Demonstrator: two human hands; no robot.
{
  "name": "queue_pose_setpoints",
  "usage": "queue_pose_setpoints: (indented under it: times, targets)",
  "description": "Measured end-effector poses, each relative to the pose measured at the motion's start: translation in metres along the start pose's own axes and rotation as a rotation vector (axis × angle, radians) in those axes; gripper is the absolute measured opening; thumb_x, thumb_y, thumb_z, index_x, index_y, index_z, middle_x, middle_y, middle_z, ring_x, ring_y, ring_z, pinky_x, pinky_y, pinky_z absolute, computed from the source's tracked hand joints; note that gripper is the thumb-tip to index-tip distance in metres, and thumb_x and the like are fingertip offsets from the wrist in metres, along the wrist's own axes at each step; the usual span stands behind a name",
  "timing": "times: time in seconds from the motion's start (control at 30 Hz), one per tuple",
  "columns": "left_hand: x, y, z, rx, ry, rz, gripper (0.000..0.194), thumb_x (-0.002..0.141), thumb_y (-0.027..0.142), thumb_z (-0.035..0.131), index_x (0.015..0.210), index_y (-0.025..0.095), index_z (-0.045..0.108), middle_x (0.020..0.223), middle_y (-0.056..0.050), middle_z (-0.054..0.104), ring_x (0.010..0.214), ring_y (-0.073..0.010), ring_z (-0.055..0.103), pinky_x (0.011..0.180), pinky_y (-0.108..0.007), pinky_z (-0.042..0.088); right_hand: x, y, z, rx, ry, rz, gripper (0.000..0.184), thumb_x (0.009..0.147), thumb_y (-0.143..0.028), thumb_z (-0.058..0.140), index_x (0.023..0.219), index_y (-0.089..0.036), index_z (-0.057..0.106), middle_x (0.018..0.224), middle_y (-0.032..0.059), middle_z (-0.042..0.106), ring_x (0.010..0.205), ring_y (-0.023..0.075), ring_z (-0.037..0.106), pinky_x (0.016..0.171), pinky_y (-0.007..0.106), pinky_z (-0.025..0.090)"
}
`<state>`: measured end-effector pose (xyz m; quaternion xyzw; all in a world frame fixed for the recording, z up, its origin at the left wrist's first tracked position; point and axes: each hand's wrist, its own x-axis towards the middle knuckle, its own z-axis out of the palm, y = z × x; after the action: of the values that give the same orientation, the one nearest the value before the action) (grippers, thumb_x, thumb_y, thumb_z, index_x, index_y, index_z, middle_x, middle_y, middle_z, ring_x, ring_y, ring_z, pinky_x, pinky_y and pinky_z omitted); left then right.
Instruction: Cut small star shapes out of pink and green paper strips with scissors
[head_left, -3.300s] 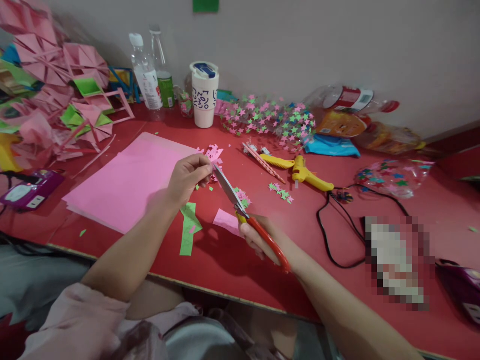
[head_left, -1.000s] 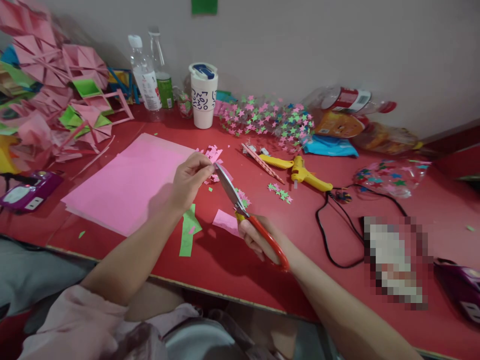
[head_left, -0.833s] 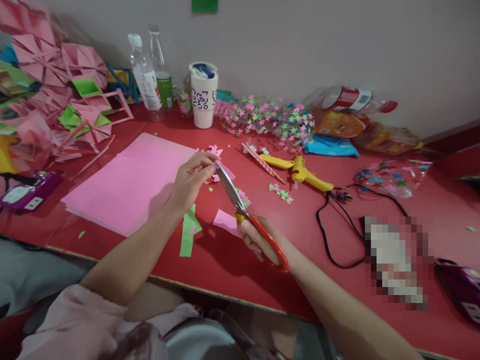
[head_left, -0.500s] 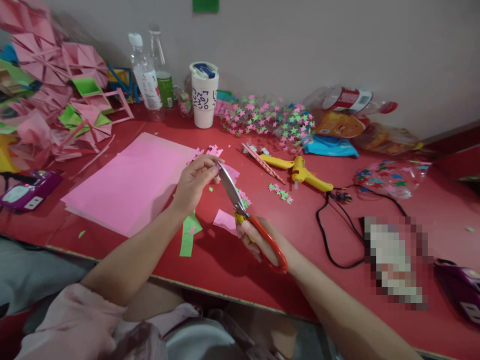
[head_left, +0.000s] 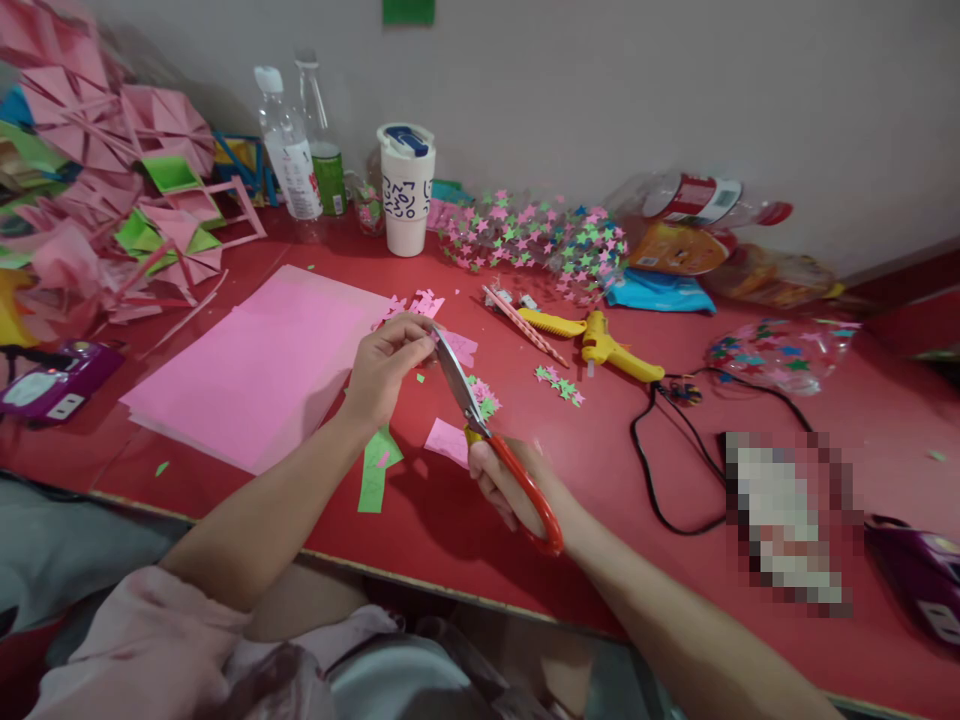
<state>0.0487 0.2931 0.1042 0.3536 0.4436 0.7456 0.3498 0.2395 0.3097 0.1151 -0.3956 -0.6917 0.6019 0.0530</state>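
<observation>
holding, in the head view, orange-red-handled scissors (head_left: pixel 474 418) in the right hand's (head_left: pixel 514 492) curled grip, pinching something too small to identify with the left hand (head_left: pixel 382 370) at the blade tips, with pink sheets (head_left: pixel 255 370) left of that pinch and paper stars (head_left: pixel 484 400) right of it.

Nothing I can read with certainty from my end. White cup (head_left: pixel 406 200): dark blue looping characters round its side; I can't resolve them into a word. Capped upright bottle (head_left: pixel 274 118): white label (head_left: pixel 294 180), fine dark print and a red patch, illegible. Green label (head_left: pixel 330 178) just behind: pale block low down, blurred. Lying bottle (head_left: pixel 750 204): red-and-white label (head_left: pixel 693 198) with a barcode, digits too small for me.
</observation>
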Motion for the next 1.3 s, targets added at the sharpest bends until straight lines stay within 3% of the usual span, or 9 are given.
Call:
queue_pose_setpoints:
  times: [0.57,0.7,0.8,0.9,1.13,1.2,1.3]
  targets:
    - [0.001,-0.002,0.000,0.063,0.051,0.019,0.014,0.070,0.018,0.062,0.056,0.016,0.060,0.086,-0.002,0.058,0.065,-0.0064,0.052,0.059,-0.022,0.049,0.000,0.001,0.004,0.062,0.028,-0.008,0.042,0.083,-0.059,0.049,0.066,-0.022,0.041,0.042,-0.0101,0.036,0.030,0.0057,0.034,0.031,0.019,0.028]
    - [0.004,-0.002,-0.002,0.026,0.068,-0.002,0.014,0.068,0.018,0.063,0.055,0.016,0.060,0.084,-0.001,0.058,0.062,-0.0057,0.051,0.058,-0.022,0.047,0.004,0.003,-0.001,0.148,0.116,-0.088,0.042,0.078,-0.058,0.056,0.063,-0.022,0.041,0.040,-0.0103,0.037,0.029,0.0056,0.034,0.032,0.020,0.029]
    - [0.000,-0.005,0.000,0.070,-0.022,-0.043,0.015,0.066,0.017,0.064,0.052,0.016,0.060,0.080,-0.001,0.059,0.063,-0.0071,0.052,0.060,-0.023,0.047,0.007,0.002,-0.006,0.192,0.240,-0.173,0.041,0.078,-0.056,0.058,0.064,-0.022,0.041,0.038,-0.0098,0.038,0.031,0.0062,0.037,0.036,0.020,0.031]
    - [-0.008,-0.008,0.005,0.163,-0.183,-0.040,0.018,0.068,0.017,0.064,0.050,0.017,0.060,0.077,-0.002,0.060,0.079,-0.0125,0.058,0.071,-0.026,0.048,0.011,0.000,-0.010,0.212,0.333,-0.192,0.037,0.079,-0.052,0.059,0.066,-0.022,0.041,0.038,-0.0097,0.038,0.032,0.0070,0.036,0.037,0.021,0.032]
    - [-0.015,-0.007,0.011,0.399,-0.353,-0.047,0.017,0.074,0.023,0.062,0.058,0.018,0.061,0.093,-0.006,0.062,0.094,-0.0184,0.059,0.081,-0.033,0.049,0.016,-0.003,-0.015,0.306,0.410,-0.223,0.020,0.076,-0.032,0.058,0.071,-0.023,0.042,0.040,-0.0107,0.040,0.031,0.0072,0.036,0.037,0.022,0.032]
    - [-0.011,-0.010,0.007,0.538,-0.373,0.002,0.017,0.079,0.026,0.059,0.064,0.019,0.059,0.104,-0.006,0.061,0.100,-0.0195,0.057,0.085,-0.036,0.048,0.018,-0.001,-0.019,0.271,0.483,-0.236,0.022,0.077,-0.032,0.058,0.068,-0.023,0.040,0.041,-0.0090,0.041,0.033,0.0084,0.040,0.037,0.023,0.033]
    - [-0.007,-0.021,0.005,0.827,-0.494,0.099,0.017,0.084,0.028,0.054,0.070,0.018,0.058,0.109,-0.008,0.057,0.105,-0.0213,0.054,0.093,-0.040,0.045,0.024,0.003,-0.028,0.291,0.559,-0.247,0.026,0.077,-0.035,0.059,0.064,-0.024,0.039,0.040,-0.0077,0.040,0.034,0.0098,0.041,0.038,0.024,0.033]
